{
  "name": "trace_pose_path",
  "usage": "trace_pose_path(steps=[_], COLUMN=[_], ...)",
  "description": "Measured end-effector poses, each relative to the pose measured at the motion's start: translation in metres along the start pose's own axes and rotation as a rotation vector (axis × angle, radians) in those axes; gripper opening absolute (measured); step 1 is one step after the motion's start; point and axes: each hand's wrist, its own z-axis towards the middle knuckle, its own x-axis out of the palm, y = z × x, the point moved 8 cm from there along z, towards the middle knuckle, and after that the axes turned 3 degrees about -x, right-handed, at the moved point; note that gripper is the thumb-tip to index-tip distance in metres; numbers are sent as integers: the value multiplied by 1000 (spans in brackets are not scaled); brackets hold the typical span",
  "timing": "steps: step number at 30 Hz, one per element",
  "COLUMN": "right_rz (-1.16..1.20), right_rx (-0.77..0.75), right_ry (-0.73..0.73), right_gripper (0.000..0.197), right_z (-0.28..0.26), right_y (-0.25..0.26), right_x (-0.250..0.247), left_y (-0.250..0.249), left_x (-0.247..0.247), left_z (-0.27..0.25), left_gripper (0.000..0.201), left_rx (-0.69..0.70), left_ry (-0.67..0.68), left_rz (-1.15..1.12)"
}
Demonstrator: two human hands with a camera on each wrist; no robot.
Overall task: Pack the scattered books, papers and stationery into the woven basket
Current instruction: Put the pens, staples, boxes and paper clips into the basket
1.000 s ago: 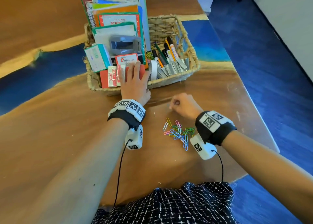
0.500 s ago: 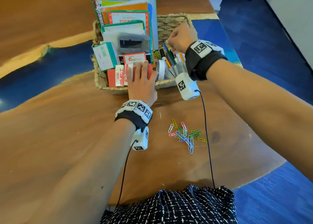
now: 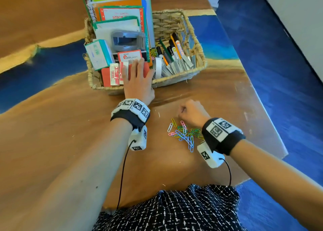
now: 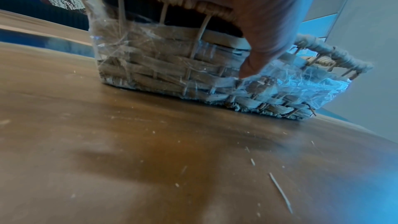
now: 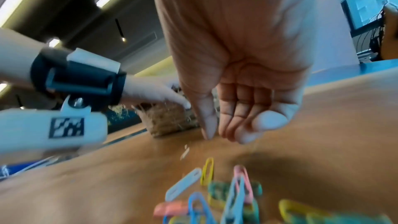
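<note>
The woven basket (image 3: 197,69) stands on the wooden table, packed with upright books (image 3: 120,12), small boxes, a grey dispenser (image 3: 127,40) and markers (image 3: 173,50). My left hand (image 3: 138,80) lies over the basket's front rim with straight fingers on a red box (image 3: 146,68). Its thumb (image 4: 256,54) rests against the outer basket wall (image 4: 150,67). Several coloured paper clips (image 3: 185,132) lie loose on the table. My right hand (image 3: 192,111) hovers just beyond them with fingers curled, and nothing shows in the right hand (image 5: 237,101) above the paper clips (image 5: 232,193).
The table's right edge (image 3: 262,108) runs close to the right hand, with blue floor beyond. Bare wood lies to the left of my left arm. Small straw bits (image 4: 280,192) are scattered on the table near the basket.
Half a second ago my right hand was over the basket's marker side. It has come back down to the table beside the paper clips. The left hand has stayed on the rim.
</note>
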Motion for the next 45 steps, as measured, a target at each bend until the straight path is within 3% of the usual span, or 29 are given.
trace_pose_path(steps=[7, 16, 19, 22, 26, 29, 34, 39, 43, 44, 45], right_rz=[-42, -101, -20, 126, 151, 104, 68, 11, -64, -94, -110], right_rx=[106, 57, 12, -132, -255, -207, -244, -264, -248, -237, -240], right_ry=[4, 39, -20, -157, -373, -410, -387, -374, -377, -361, -349], right_gripper=[23, 20, 21, 18, 21, 33, 24, 18, 24, 26, 29], right_z=[-6, -10, -10, 0, 32, 77, 107, 76, 44, 38, 33], right_y=[-11, -1, 13, 44, 89, 105, 122, 94, 47, 35, 24], right_x=[31, 32, 4, -53, -129, -149, -148, -136, -122, -116, -111], left_y=[0, 0, 1, 1, -1, 1, 0, -12, -51, -59, -65], left_x=[2, 2, 2, 1, 3, 3, 2, -4, -12, -8, 0], left_z=[1, 0, 0, 0, 0, 0, -1, -8, -32, -38, -42], left_gripper=[57, 57, 57, 56, 58, 59, 65, 64, 35, 29, 23], left_rx=[0, 4, 5, 12, 14, 13, 28, 113, 306, 323, 308], left_ry=[-10, -24, -10, -34, -10, 3, 27, 50, -128, -92, 26], left_rz=[-4, -10, -10, -18, 23, 26, 1, -111, -214, -247, -263])
